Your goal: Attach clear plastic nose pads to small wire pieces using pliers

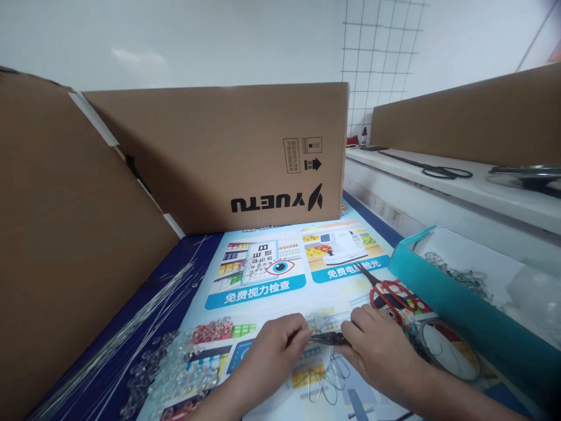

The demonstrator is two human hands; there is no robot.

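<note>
Head view shows both hands low on a printed poster [263,280] that covers the table. The right hand [379,345] has its fingers closed around dark pliers [328,337], whose tip points left toward the left hand [274,345]. The left hand pinches a thin bent wire [316,323] at the pliers' tip, with fingers narrow. More wire loops [326,380] lie under and just before the hands. Red-handled scissors [390,292] lie just behind the right hand. Clear glass beads [175,368] are heaped near the left hand, and long straight wires [131,327] lie further left. A cardboard box [228,152] stands behind, and a teal box [447,298] stands on the right.
</note>
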